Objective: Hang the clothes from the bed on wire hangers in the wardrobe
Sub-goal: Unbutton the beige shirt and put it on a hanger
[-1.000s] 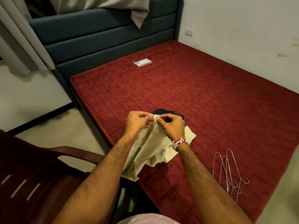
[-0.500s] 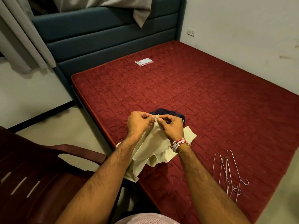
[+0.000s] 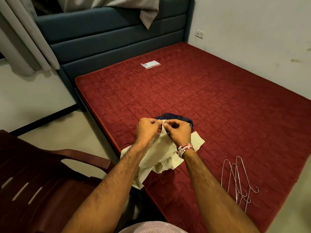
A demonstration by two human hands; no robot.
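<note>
Head view: pinching top hem of pale yellow garment (image 3: 158, 158) with left grip (image 3: 148, 132) and right grip (image 3: 179, 133), both curled tight on cloth, over near edge of bed (image 3: 218, 106). Advisably pulling hem taut and finding neckline before reaching for wire hangers (image 3: 239, 179) by bed's near-right corner.

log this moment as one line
left hand + right hand pinch cream garment edge | dark garment behind, on mattress | wire hangers untouched

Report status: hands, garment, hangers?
Left hand and right hand both pinch pale yellow garment at top edge. Wire hangers untouched on red mattress. Dark blue garment behind hands.
</note>
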